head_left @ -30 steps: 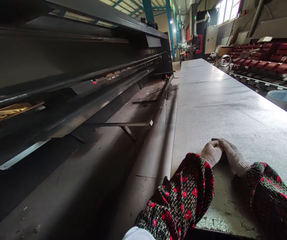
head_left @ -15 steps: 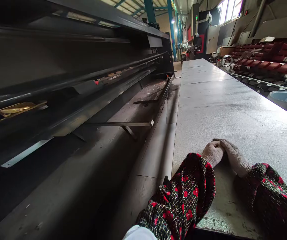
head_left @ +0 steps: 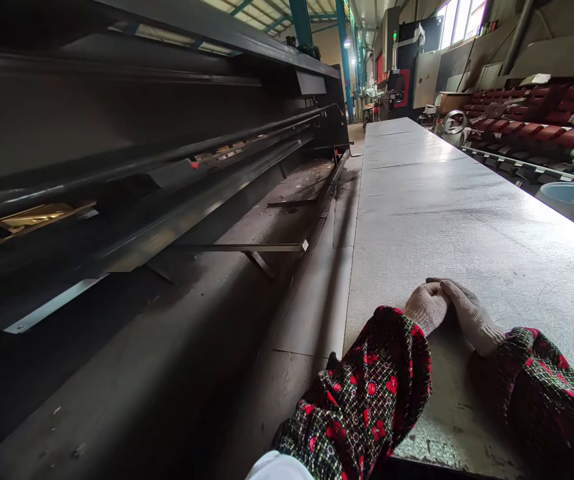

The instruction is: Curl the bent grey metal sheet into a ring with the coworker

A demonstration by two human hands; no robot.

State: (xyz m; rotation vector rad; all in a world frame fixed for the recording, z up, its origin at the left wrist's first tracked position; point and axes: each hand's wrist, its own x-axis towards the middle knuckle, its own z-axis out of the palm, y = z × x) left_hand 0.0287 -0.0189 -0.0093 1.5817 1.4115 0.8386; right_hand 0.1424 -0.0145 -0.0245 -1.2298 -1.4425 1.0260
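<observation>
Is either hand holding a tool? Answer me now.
No: the gloved left hand and right hand lie empty on the metal sheet.

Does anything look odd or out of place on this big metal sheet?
Yes, mildly: the near end of the long metal sheet looks blotchy. Dark stains speckle it close to the gloved left hand and right hand, while the surface farther along looks much cleaner.
</observation>
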